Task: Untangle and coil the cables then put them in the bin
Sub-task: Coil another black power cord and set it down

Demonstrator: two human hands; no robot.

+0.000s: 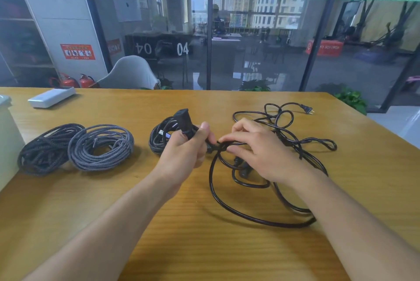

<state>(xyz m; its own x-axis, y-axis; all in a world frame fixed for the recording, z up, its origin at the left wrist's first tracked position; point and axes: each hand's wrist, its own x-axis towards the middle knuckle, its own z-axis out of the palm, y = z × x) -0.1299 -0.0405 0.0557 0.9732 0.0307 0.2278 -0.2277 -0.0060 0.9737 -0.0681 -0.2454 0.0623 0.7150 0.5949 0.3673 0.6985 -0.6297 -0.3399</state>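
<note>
I am untangling the black power cable [261, 219], sprawling from 12 to 5 o'clock of my hands on the table [159, 224]. My left hand [188, 151] is clenching its connector end [183, 117]; my right hand [259, 146] is pinching the knot [219, 145]. Next, I judge, I must loosen that crossing and feed the end through.

- The scene is evenly lit by soft daylight entering through the glass wall [250, 31] at the back.
- Short, soft shadows are cast on the wooden counter [181, 246] beneath the forearms and the black cable [261, 221].
- Faint reflections are seen on the glass, and the room behind it is dimmer and hazy.
- Wide-angle distortion is seen: the counter edges and window frames are bowed toward the borders.
- The centre is rendered sharply; the corners are slightly soft.
</note>
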